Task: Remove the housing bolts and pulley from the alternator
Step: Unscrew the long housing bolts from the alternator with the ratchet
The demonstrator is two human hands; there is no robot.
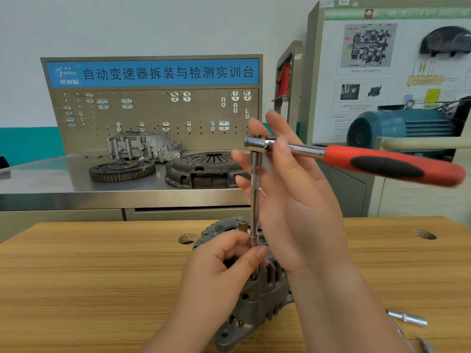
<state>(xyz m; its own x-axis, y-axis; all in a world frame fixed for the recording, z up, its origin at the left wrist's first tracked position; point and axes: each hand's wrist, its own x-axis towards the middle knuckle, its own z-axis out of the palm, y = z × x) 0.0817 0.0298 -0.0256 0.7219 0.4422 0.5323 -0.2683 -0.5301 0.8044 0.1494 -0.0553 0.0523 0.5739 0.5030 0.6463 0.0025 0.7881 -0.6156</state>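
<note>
Grey cast metal, ribbed and slotted, the alternator (265, 301) lies on the near middle of the wood-grain tabletop (89, 276), with copper windings showing through its slots. The left hand (221, 268) rests on the housing. Its grip is narrow: thumb and curled fingers pinch the lower end of a slim chrome extension bar (254, 200) that stands upright out of the alternator. A knurled band rings the bar partway up. On top sits the ratchet (356, 159), with a polished steel head and neck and a rounded red handle, inset with black rubber, reaching right. The right hand (300, 200) stands just right of the bar, fingers nearly straight; its grip holds the ratchet's neck beside the head, thumb in front and fingers behind. Smooth chrome sockets (407, 319) lie near right. On the far steel tabletop (38, 184) sit a toothed ring gear (122, 170), a dark round clutch cover (204, 171) and a pale cast housing (142, 146), before a perforated tool board (153, 110)
</note>
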